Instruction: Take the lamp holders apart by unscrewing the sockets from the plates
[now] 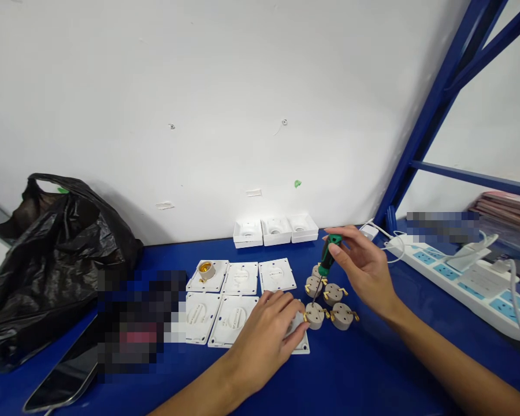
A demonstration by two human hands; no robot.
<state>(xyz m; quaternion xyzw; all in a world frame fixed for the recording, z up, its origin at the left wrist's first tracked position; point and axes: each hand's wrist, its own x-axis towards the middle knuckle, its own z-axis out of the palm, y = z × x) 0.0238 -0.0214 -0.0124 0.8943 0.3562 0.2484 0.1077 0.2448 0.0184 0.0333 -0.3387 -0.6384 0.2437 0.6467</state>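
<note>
My right hand (364, 266) grips a screwdriver (326, 254) with a green and black handle. Its thin shaft points down, the tip at a beige round lamp socket (315, 318) with brass tabs. Thumb and fingers of my left hand (271, 332) pinch that socket at its left side. More lamp sockets (342, 316) lie right beside and behind it, their flat faces up. Beneath and left of my left hand, white square base plates (233, 315) lie in two rows, one partly covered by the hand. On the far left plate sits a socket (207, 270) showing its gold-coloured inside.
Three white square housings (276, 231) stand in a row against the wall. A white power strip (463, 277) with cables lies at the right, near a blue metal frame (429, 110). At the left are a black plastic bag (65, 248) and a phone (65, 370).
</note>
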